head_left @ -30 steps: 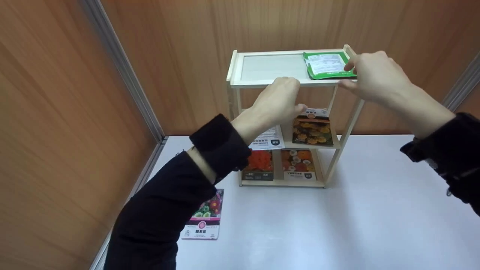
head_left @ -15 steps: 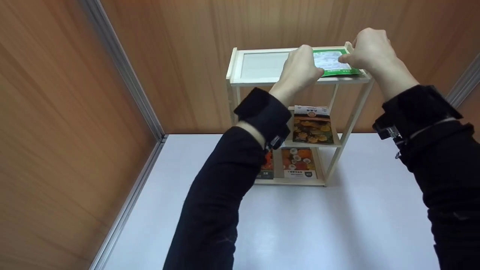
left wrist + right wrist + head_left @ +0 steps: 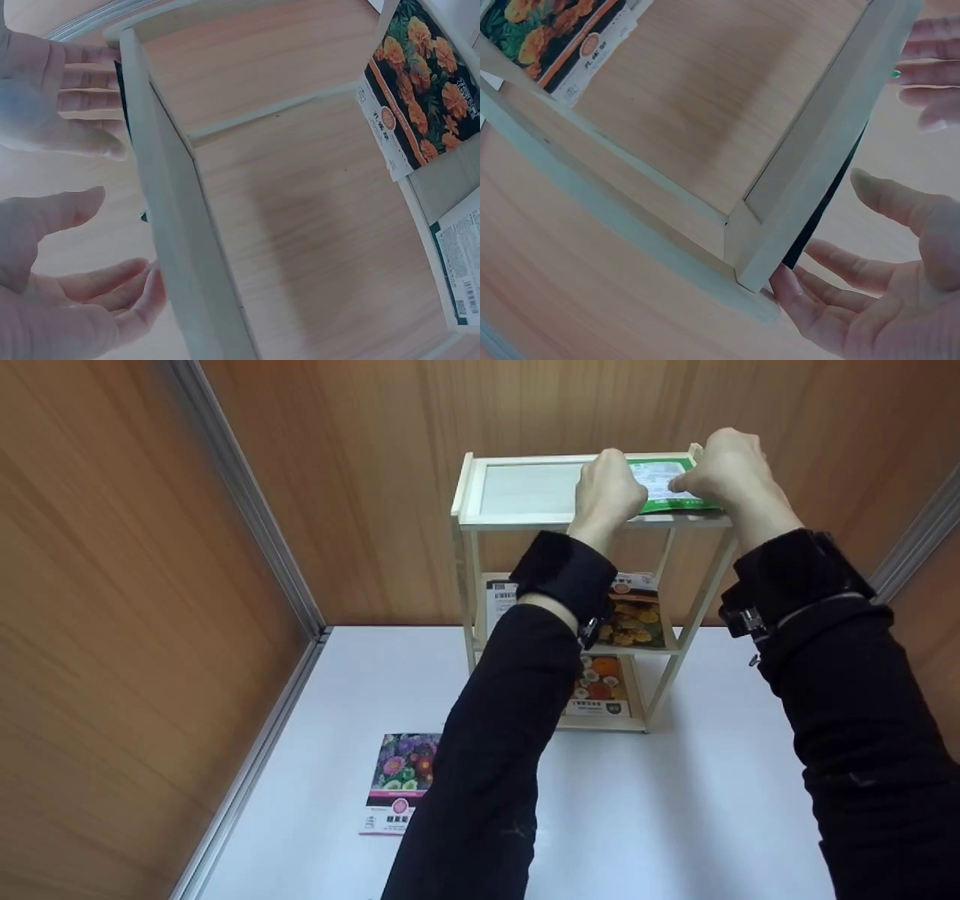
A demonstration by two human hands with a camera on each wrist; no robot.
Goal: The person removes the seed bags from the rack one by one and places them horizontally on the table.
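A green seed packet (image 3: 654, 480) with a white label lies on the right part of the top board of a small wooden shelf rack (image 3: 525, 521). My left hand (image 3: 609, 489) is at the packet's left side, covering its left edge. In the left wrist view the left hand's (image 3: 82, 285) thumb stands apart from its loosely bent fingers, which touch the board's edge. At the packet's right end is my right hand (image 3: 729, 469), its thumb over the label. Its fingers touch the board's corner and the packet's dark edge (image 3: 817, 214) in the right wrist view.
On the middle shelf lie an orange-flower packet (image 3: 636, 619) and a white-backed packet (image 3: 499, 598). Another flower packet (image 3: 600, 682) is on the bottom shelf. A purple-flower packet (image 3: 401, 769) lies on the white table (image 3: 637, 817). Wooden panels (image 3: 375, 510) stand behind and left.
My left hand has moved up and right to the green packet's left edge. My right hand has moved up to its right end, then slightly left. The packet's left edge sits slightly farther right.
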